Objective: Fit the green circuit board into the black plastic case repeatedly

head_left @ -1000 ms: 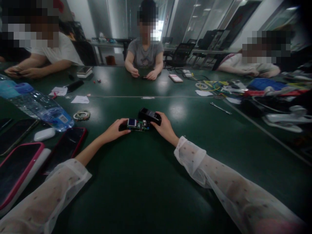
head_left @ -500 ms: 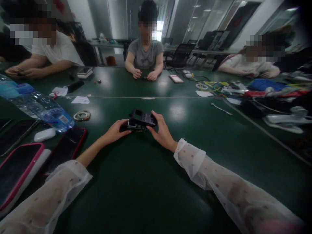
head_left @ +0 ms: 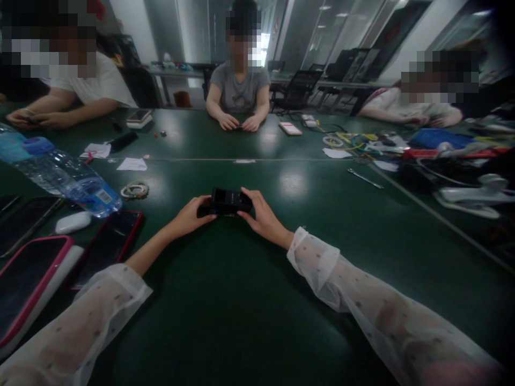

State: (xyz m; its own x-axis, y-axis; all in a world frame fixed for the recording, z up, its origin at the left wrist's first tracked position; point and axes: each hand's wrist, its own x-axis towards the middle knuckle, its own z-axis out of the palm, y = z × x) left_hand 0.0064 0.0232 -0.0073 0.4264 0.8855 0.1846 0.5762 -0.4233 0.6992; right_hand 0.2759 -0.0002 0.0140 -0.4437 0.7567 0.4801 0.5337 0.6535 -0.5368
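A small black plastic cover (head_left: 232, 200) with a dark window and a row of small marks lies over a circuit board (head_left: 228, 215), of which only a thin front edge shows. My left hand (head_left: 188, 217) grips the left end of this assembly, thumb in front and fingers behind. At the other end, my right hand (head_left: 266, 219) pinches the cover's right side between thumb and fingers. Both hands rest close to the green table (head_left: 241, 300). Whether the cover is fully seated on the board cannot be made out.
To the left are water bottles (head_left: 72, 171), a red-edged phone (head_left: 107, 249), a pink-cased phone (head_left: 30, 289), a white case (head_left: 73, 222) and bracelets (head_left: 134, 190). A wrench (head_left: 365, 178) and tangled cables (head_left: 354, 142) lie at right. Three people sit across the table.
My right hand has brought the cover down and left over the circuit board, from tilted to nearly level. The exposed board is now mostly hidden. My left hand has stayed in place.
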